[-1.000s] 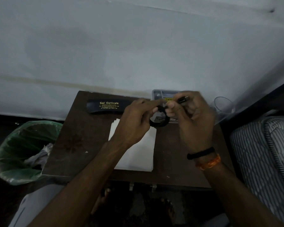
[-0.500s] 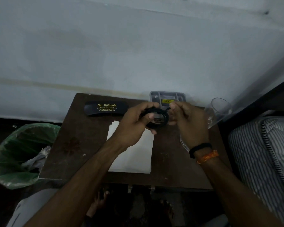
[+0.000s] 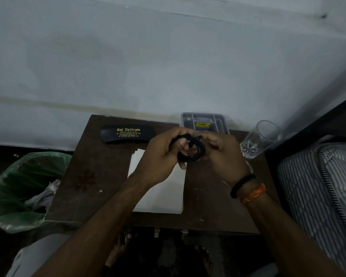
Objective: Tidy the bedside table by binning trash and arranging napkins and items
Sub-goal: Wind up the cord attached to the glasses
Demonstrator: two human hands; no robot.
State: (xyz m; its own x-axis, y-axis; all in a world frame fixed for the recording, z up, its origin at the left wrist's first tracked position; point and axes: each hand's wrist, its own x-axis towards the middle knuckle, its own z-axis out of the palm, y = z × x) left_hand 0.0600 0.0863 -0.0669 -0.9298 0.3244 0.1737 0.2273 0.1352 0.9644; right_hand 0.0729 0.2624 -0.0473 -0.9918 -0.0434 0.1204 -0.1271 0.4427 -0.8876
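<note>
Both my hands are up over the bedside table [image 3: 100, 176] with a coil of black cable [image 3: 192, 150] between them. My left hand [image 3: 160, 156] has its fingers curled round the left side of the coil, thumb poking through the loop, and my right hand [image 3: 222, 154] is pinching the other side with curled fingers — can't really make out the right fingertips, they're tucked behind the cable.

Under my left wrist there's a stack of white napkins [image 3: 160, 194] lying flat in the middle of the table. The black glasses case [image 3: 127, 134] with "Sai Opticals" printed on it sits at the back left, near the wall. A grey plastic organiser tray [image 3: 204, 120] with a yellow sticker is at the back edge, just behind my hands. The clear drinking glass [image 3: 260, 138] stands at the back right corner, close to my right hand but not touching.

Left of the table there's the bin with a green liner [image 3: 18, 188] — crumpled paper [image 3: 42, 196] inside it. Striped mattress [image 3: 318, 196] on the right.
</note>
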